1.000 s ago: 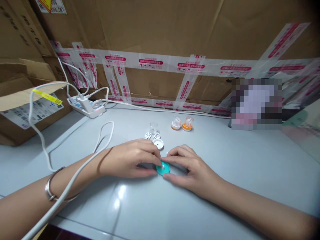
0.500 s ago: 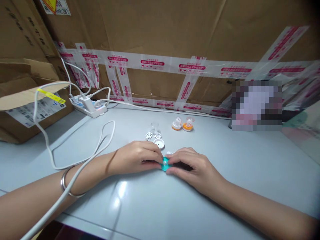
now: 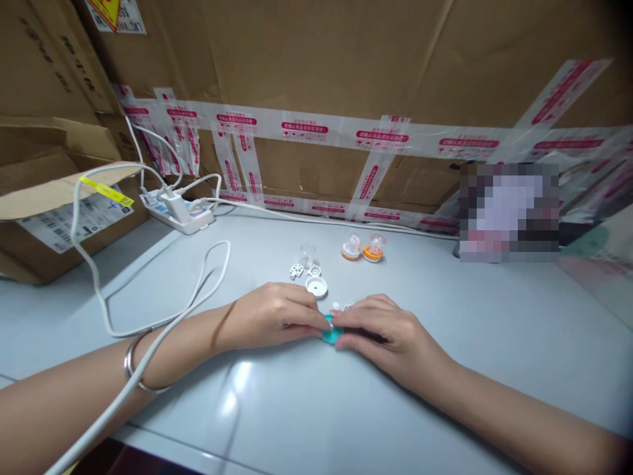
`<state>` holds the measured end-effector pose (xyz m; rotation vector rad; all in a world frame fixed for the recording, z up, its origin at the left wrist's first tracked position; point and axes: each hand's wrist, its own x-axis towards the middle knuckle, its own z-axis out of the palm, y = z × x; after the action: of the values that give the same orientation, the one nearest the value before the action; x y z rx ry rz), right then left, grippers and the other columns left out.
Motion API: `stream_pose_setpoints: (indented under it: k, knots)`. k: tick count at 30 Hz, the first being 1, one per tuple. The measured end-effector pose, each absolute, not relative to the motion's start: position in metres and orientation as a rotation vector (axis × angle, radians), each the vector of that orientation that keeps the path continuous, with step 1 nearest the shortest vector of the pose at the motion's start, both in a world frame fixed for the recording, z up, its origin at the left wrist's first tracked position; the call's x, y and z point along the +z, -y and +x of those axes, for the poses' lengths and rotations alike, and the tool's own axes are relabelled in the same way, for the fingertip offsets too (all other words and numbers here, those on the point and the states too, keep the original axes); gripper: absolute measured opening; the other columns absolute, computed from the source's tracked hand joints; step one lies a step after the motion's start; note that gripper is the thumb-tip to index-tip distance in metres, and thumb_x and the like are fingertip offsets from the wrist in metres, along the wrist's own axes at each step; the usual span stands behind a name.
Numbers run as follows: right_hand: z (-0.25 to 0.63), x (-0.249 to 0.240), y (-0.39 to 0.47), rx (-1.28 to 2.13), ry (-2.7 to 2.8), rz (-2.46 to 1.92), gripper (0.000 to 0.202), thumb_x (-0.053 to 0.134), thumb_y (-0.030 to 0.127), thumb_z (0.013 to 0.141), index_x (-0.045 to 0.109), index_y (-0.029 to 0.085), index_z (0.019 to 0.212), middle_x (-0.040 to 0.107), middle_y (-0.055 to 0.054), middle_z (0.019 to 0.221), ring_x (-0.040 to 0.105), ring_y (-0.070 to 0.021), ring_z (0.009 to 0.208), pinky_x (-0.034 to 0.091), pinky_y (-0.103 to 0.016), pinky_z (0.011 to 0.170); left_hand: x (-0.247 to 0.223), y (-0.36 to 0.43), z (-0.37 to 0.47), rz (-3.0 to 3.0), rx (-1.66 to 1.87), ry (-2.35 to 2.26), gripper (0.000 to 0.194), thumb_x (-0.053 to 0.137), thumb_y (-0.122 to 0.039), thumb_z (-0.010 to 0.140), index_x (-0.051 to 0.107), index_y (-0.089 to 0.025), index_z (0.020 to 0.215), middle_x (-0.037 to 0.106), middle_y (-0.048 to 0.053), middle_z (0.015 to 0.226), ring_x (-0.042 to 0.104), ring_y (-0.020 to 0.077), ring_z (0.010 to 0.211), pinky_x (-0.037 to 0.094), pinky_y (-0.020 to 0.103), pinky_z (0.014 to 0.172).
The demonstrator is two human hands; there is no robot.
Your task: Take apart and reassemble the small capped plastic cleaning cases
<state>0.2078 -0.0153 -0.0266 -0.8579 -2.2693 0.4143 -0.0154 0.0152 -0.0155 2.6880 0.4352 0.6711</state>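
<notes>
Between both hands, just above or on the table, is a small round teal plastic piece point(image 3: 332, 335) with a tiny white part at its top. My left hand point(image 3: 284, 313) is closed, its fingertips on the left side and top of the piece. My right hand point(image 3: 383, 330) pinches the piece from the right with thumb and fingers. Just beyond the fingers lie small white parts point(image 3: 341, 306), partly covered by my right hand. A white round cap point(image 3: 316, 287) with a central hole, two white wheel-like pieces point(image 3: 297, 271) and a clear dome point(image 3: 307, 254) lie farther back.
Two capsule-like pieces with clear tops and orange-and-white bases point(image 3: 373, 251) stand toward the back. A white cable point(image 3: 190, 303) loops over my left forearm. At the back left are a power strip point(image 3: 180, 214) and an open cardboard box point(image 3: 64, 211). A pixelated object point(image 3: 507, 214) stands right.
My left fingers have shifted onto the top of the teal piece, over the white part. The view has moved slightly; the loose parts lie as before.
</notes>
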Motion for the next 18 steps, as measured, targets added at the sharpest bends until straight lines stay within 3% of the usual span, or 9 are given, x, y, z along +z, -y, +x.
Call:
stream_pose_setpoints:
  k: [18]
  knots:
    - [0.2077,-0.0295,0.0144,0.196,2.325,-0.717,0.009,0.065,0.019,0.08,0.067,0.023,0.088,0.074,-0.002,0.089,0.068,-0.0171,0.08,0.046,-0.033,0.073,-0.0153,-0.0168,-0.0169,2.736,0.657,-0.398,0.019,0.054,-0.013,0.087,0.069,-0.012,0.097,0.068,0.008,0.084,0.061,0.0146,0.075,0.049,0.024,0.07]
